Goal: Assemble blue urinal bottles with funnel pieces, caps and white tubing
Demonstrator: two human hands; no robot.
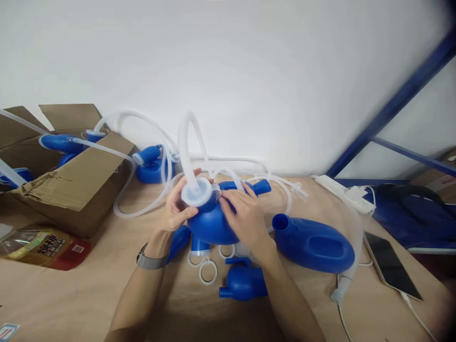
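My left hand (178,206) is wrapped round the neck of a blue bottle (210,225), its thumb at the front below a white lid (196,191). A translucent corrugated tube (185,147) rises from this lid and bends over behind it. At the lid's right side, the fingertips of my right hand (244,211) pinch a small clear tab (215,191) next to the bottle's neck. White rings (208,272) and a blue spouted part (244,282) lie below the bottle.
Another blue bottle (315,243) lies on the right, near a phone (392,266) and a power strip (342,192). On the left stand an open cardboard box (92,178) with blue parts and a bottle of reddish liquid (46,248). Looped tubes (124,213) run along the wall.
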